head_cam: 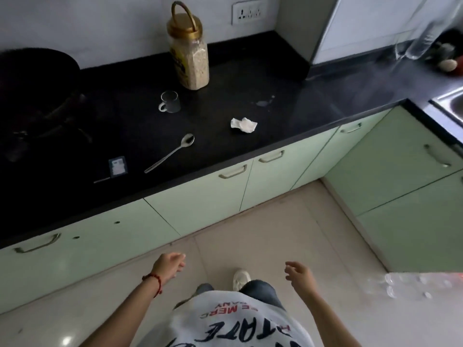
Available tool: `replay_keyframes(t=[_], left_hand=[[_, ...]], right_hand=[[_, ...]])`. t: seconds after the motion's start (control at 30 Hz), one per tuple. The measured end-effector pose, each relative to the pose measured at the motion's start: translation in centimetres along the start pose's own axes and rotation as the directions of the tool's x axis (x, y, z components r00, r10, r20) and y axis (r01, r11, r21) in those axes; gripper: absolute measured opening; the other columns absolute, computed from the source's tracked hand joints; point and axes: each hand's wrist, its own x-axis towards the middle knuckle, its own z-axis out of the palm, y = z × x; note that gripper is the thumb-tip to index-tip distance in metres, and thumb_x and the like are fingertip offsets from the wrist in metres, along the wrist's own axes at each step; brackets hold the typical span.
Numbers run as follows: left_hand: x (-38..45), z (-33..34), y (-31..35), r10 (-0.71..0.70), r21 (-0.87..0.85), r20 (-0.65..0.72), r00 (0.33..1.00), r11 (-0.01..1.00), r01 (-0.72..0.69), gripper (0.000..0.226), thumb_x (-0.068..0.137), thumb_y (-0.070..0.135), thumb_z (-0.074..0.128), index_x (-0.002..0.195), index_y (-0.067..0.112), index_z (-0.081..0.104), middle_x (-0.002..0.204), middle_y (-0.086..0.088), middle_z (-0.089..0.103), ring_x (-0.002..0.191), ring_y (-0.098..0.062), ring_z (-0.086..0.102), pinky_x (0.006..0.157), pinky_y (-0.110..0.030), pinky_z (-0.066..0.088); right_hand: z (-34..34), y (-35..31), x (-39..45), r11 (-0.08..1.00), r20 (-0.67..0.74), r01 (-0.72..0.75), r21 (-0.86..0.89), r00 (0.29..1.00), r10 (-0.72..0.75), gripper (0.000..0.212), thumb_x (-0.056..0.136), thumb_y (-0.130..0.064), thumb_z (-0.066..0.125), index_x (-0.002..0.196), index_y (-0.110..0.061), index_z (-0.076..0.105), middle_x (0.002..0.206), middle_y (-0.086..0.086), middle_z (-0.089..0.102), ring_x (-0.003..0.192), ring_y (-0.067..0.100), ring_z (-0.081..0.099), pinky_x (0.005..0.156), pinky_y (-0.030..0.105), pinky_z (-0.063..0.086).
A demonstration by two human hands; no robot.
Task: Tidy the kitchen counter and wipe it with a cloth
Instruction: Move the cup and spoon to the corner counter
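Glass looked the risk: with both the left hand (169, 264) and right hand (298, 272) loosely spread and empty, a careless sweep might topple the cup (169, 102), perhaps empty.

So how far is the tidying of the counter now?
Nothing looks done yet. The jar, glass cup, spoon, crumpled tissue and a small packet all lie on the counter, and a wet spot remains. Both the left hand and right hand are empty; no cloth is visible.

On the counter (275, 78), spoon (170, 154) lies between cup (170, 102) and tissue (243, 125).
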Motion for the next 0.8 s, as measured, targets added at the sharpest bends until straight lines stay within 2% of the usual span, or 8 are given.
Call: replay_keyframes(t=[0.1,0.27,0.43,0.5,0.57,0.63,0.73,0.8], left_hand=[[0.4,0.4,2.1,-0.011,-0.063,-0.053,0.999,0.998,0.007,0.018,0.090,0.020,0.049,0.074,0.017,0.058,0.081,-0.007,0.063,0.083,-0.025,0.060,0.072,-0.031,0.046],[1.0,0.0,4.7,-0.018,-0.148,-0.142,0.990,0.989,-0.003,0.024,0.090,0.018,0.050,0.066,0.023,0.054,0.076,-0.006,0.062,0.082,-0.026,0.060,0.081,-0.037,0.047],[3.4,-1.9,6.8,-0.012,-0.224,-0.185,0.983,0.974,-0.031,0.022,0.087,0.020,0.051,0.067,0.016,0.057,0.076,-0.009,0.063,0.077,-0.024,0.058,0.075,-0.033,0.044],[4.6,-3.0,7.1,-0.035,-0.267,-0.202,0.979,0.964,-0.021,0.022,0.077,0.032,0.052,0.067,0.014,0.059,0.076,-0.009,0.063,0.076,-0.025,0.058,0.072,-0.032,0.042],[5.6,-3.8,6.9,-0.063,-0.316,-0.225,0.972,0.949,-0.012,0.022,0.076,0.033,0.052,0.066,0.014,0.059,0.072,-0.008,0.062,0.075,-0.025,0.058,0.071,-0.031,0.041],[6.2,-4.3,6.5,-0.083,-0.349,-0.244,0.966,0.937,-0.008,0.021,0.080,0.030,0.054,0.065,0.015,0.058,0.071,-0.008,0.062,0.076,-0.026,0.058,0.069,-0.031,0.040],[6.9,-4.8,6.0,-0.102,-0.383,-0.233,0.967,0.924,0.006,0.021,0.080,0.032,0.052,0.066,0.017,0.059,0.075,-0.011,0.064,0.081,-0.030,0.061,0.069,-0.032,0.039],[7.0,-4.8,6.0,-0.135,-0.400,-0.222,0.966,0.916,0.036,0.018,0.086,0.025,0.054,0.071,0.019,0.060,0.081,-0.013,0.066,0.084,-0.031,0.062,0.070,-0.031,0.041]], right_hand=[[-1.8,-6.6,3.5,0.991,0.031,0.120,-0.055,0.992,-0.118,0.025,0.088,-0.008,0.052,0.109,-0.003,0.064,0.078,0.007,0.062,0.069,0.021,0.060,0.053,0.021,0.039],[-1.2,-16.8,6.0,0.954,0.132,0.294,-0.063,0.950,-0.284,0.024,0.089,-0.009,0.051,0.109,-0.005,0.063,0.088,0.010,0.065,0.075,0.020,0.061,0.069,0.029,0.043],[2.1,-25.9,6.4,0.860,0.203,0.506,-0.071,0.851,-0.484,0.022,0.090,-0.018,0.052,0.107,-0.013,0.064,0.100,0.009,0.070,0.092,0.026,0.065,0.083,0.038,0.052],[3.7,-29.2,6.2,0.824,0.198,0.564,-0.063,0.816,-0.543,0.021,0.089,-0.017,0.052,0.105,-0.012,0.065,0.094,0.008,0.069,0.088,0.024,0.065,0.075,0.031,0.052],[5.1,-32.4,5.9,0.795,0.225,0.604,-0.057,0.784,-0.579,0.024,0.089,-0.018,0.052,0.109,-0.012,0.063,0.093,0.004,0.066,0.088,0.017,0.062,0.062,0.011,0.047],[6.5,-35.3,5.9,0.765,0.257,0.639,-0.087,0.756,-0.602,0.026,0.089,-0.019,0.054,0.112,-0.012,0.062,0.098,0.004,0.067,0.093,0.016,0.063,0.065,0.008,0.047],[8.7,-39.1,6.6,0.665,0.313,0.722,-0.194,0.688,-0.655,0.028,0.088,-0.019,0.055,0.114,-0.009,0.060,0.109,0.012,0.067,0.103,0.024,0.061,0.088,0.032,0.049],[10.3,-40.9,7.5,0.596,0.355,0.754,-0.275,0.656,-0.667,0.030,0.088,-0.020,0.055,0.115,-0.008,0.058,0.113,0.014,0.064,0.108,0.028,0.057,0.091,0.039,0.048]])
